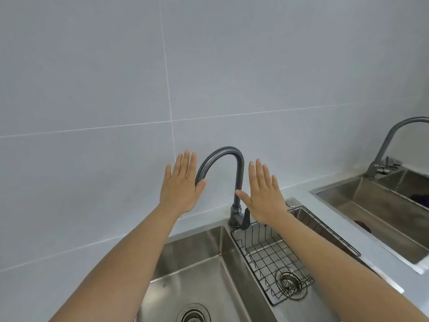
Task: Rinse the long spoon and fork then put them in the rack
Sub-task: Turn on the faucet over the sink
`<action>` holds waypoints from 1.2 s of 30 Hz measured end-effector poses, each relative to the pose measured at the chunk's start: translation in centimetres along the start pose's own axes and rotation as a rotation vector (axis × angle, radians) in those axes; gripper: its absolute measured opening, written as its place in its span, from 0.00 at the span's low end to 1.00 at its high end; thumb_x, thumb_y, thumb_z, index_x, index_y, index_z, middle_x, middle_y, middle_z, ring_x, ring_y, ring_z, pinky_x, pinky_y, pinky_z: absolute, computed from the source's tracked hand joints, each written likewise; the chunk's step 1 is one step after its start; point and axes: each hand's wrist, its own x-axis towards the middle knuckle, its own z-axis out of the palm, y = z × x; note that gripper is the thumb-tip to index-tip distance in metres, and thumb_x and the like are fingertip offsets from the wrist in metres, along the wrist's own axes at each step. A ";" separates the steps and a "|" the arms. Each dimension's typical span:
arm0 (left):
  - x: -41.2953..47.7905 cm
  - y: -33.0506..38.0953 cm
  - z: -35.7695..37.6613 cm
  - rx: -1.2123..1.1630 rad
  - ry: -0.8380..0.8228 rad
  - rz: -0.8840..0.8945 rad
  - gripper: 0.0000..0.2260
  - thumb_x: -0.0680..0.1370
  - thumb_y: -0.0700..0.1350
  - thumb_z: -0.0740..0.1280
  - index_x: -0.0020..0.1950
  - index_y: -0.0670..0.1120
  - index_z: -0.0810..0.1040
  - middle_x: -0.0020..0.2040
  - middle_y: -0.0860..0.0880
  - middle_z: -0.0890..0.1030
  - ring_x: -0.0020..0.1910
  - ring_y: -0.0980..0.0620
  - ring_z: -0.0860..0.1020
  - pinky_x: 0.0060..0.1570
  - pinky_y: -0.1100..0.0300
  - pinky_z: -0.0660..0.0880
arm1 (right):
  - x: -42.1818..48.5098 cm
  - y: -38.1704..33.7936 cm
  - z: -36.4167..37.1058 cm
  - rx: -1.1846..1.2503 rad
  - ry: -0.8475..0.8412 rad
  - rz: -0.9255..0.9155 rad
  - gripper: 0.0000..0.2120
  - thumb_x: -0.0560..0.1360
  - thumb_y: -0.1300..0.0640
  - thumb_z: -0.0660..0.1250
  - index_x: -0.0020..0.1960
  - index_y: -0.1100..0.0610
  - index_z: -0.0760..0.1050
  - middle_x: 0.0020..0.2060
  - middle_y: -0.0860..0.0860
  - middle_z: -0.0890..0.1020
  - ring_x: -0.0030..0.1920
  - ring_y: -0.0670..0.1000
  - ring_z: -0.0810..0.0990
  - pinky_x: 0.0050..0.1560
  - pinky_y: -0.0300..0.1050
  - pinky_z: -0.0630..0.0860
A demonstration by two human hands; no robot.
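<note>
Held up flat and empty at mid-frame, left hand point(181, 187) and right hand point(264, 196) flanking the faucet point(239, 173), no long spoon or fork in view (so lie and long axis unjudgeable), wire rack point(267, 255) below-right of centre, nearer the right hand.

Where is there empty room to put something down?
The steel left basin is bare around its round drain, and the grey counter strip beside the second steel sink is free. The black wire rack crowds the small right basin.

brushed steel sink point(192, 249), wire rack point(269, 259)
</note>
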 end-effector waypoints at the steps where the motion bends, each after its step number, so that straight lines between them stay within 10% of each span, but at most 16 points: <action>1: 0.0 0.1 0.3 0.017 -0.004 0.007 0.29 0.80 0.56 0.45 0.74 0.46 0.33 0.77 0.47 0.36 0.76 0.49 0.37 0.74 0.50 0.38 | -0.3 0.1 0.5 -0.005 -0.041 0.024 0.43 0.57 0.33 0.18 0.65 0.57 0.22 0.75 0.56 0.33 0.76 0.57 0.35 0.75 0.52 0.39; 17: 4.5 2.8 2.7 -0.270 0.005 -0.095 0.31 0.80 0.48 0.54 0.75 0.42 0.39 0.77 0.41 0.48 0.76 0.44 0.51 0.74 0.51 0.53 | 3.7 4.5 7.9 0.342 -0.350 0.028 0.36 0.80 0.43 0.48 0.75 0.59 0.32 0.76 0.57 0.36 0.76 0.56 0.37 0.75 0.53 0.42; 24: 6.8 4.1 1.9 -0.489 0.012 -0.220 0.21 0.79 0.44 0.58 0.71 0.44 0.58 0.58 0.37 0.75 0.50 0.39 0.75 0.46 0.52 0.70 | 6.3 5.2 9.3 0.889 -0.478 0.393 0.35 0.80 0.47 0.51 0.76 0.63 0.37 0.77 0.59 0.43 0.77 0.58 0.47 0.74 0.51 0.50; 30: 7.8 3.9 2.1 -0.671 -0.004 -0.323 0.03 0.77 0.41 0.59 0.49 0.44 0.66 0.45 0.37 0.76 0.43 0.38 0.76 0.26 0.60 0.65 | 7.2 5.1 10.4 1.113 -0.580 0.693 0.27 0.80 0.47 0.52 0.71 0.65 0.61 0.70 0.60 0.67 0.71 0.58 0.65 0.70 0.50 0.62; 33: 7.9 4.0 2.1 -0.707 -0.011 -0.327 0.03 0.77 0.41 0.59 0.47 0.44 0.65 0.36 0.45 0.71 0.38 0.44 0.71 0.26 0.61 0.64 | 7.4 5.0 11.0 1.402 -0.623 0.761 0.16 0.81 0.51 0.52 0.49 0.61 0.72 0.45 0.54 0.77 0.55 0.55 0.77 0.67 0.49 0.67; 36: 7.8 4.0 2.2 -0.717 -0.009 -0.322 0.04 0.78 0.41 0.59 0.47 0.44 0.64 0.33 0.49 0.67 0.37 0.45 0.69 0.26 0.60 0.64 | 7.9 4.7 11.7 1.649 -0.587 0.833 0.12 0.80 0.54 0.54 0.45 0.60 0.70 0.33 0.52 0.70 0.33 0.50 0.70 0.42 0.40 0.71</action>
